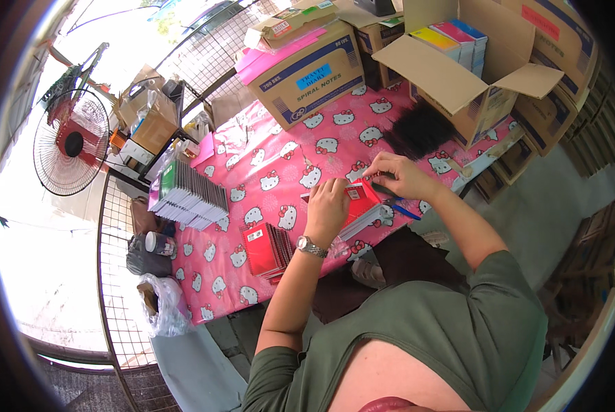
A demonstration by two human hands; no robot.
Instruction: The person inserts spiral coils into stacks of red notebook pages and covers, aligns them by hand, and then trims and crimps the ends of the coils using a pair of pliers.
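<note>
A red-covered notebook (360,207) with a thick block of white pages lies near the table's front edge. My left hand (329,200), with a wristwatch behind it, is closed over the notebook's left edge. My right hand (397,175) is at the far right corner, its fingers pinched together; what they hold is too small to make out. Below that hand, beside the notebook, is a blue-handled tool (404,209), partly hidden. To the left of my left forearm sits a stack of red spiral notebooks (266,248).
A pink patterned cloth (256,175) covers the table. Stacked notebooks (189,196) stand at left, near a fan (72,144). Black coil-like strands (419,130) lie ahead of my right hand. Behind are a closed carton (307,75) and an open carton (483,103) holding colourful notebooks.
</note>
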